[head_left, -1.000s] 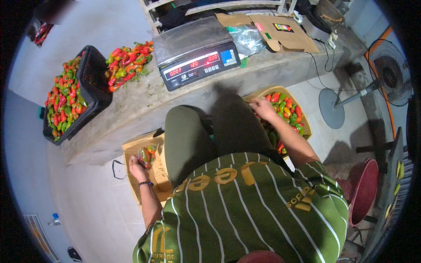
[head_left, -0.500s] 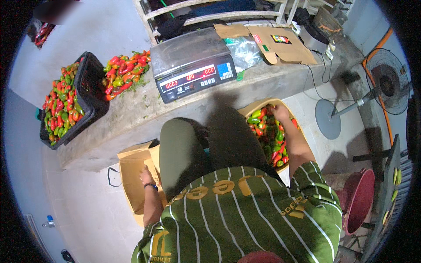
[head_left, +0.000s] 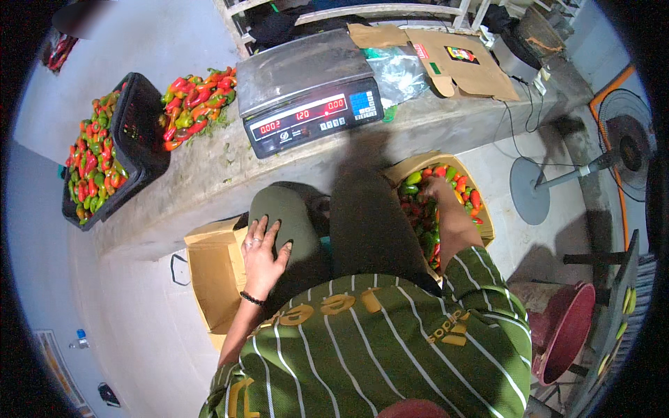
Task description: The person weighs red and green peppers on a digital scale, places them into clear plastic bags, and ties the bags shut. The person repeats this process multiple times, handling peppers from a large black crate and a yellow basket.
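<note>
My left hand point(head_left: 263, 259) rests open on my left knee point(head_left: 275, 202), fingers spread, beside a cardboard box point(head_left: 212, 275). My right hand point(head_left: 439, 191) reaches into a second cardboard box point(head_left: 484, 216) filled with red, green and orange peppers point(head_left: 425, 226), on the floor right of my legs; its fingertips are hard to make out among them. On the concrete ledge point(head_left: 219, 167) in front of me sit a digital scale point(head_left: 306, 90), a black crate point(head_left: 143, 164) heaped with peppers and a loose pile of peppers point(head_left: 195, 104).
A plastic bag point(head_left: 397, 76) and flattened cardboard point(head_left: 463, 73) lie right of the scale, with cables hanging down. A pedestal fan point(head_left: 529, 191), an orange hose, a maroon bucket point(head_left: 557, 334) and a dark stand stand at the right. A white railing is behind the ledge.
My left hand, earlier holding a bag of peppers over the left box, has let go and moved up onto my knee. My right hand has shifted within the pepper box.
</note>
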A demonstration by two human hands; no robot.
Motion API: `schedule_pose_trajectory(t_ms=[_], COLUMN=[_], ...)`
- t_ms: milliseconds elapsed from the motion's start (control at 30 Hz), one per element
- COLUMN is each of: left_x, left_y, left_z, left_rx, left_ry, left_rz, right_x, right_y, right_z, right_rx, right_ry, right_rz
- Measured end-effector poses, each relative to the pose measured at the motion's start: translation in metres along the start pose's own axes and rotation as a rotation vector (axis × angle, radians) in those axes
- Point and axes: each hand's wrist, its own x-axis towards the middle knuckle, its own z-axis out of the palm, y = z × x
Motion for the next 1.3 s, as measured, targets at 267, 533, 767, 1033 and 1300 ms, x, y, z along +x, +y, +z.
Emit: schedule_pose_trajectory(t_ms=[267, 533, 767, 1033, 1300], left_x=[0.009, 0.013, 0.012, 0.016, 0.013], left_y=[0.004, 0.001, 0.0, 0.003, -0.002], left_z=[-0.005, 0.003, 0.001, -0.001, -0.002], left_rx=[0.09, 0.119, 0.103, 0.061, 0.066], left_ry=[-0.05, -0.058, -0.068, -0.052, -0.061], left_rz=[0.001, -0.027, -0.033, -0.045, -0.045], right_x=[-0.099, -0.083, -0.084, -0.079, -0.055], right_y=[-0.054, -0.031, -0.035, -0.007, 0.028], right_z=[-0.007, 0.023, 0.022, 0.043, 0.063], right_rx=[0.401, 0.209, 0.37, 0.114, 0.352], right_ry=[0.012, 0.198, 0.206, 0.315, 0.375], right_rz=[0.419, 0.302, 0.31, 0.125, -0.009])
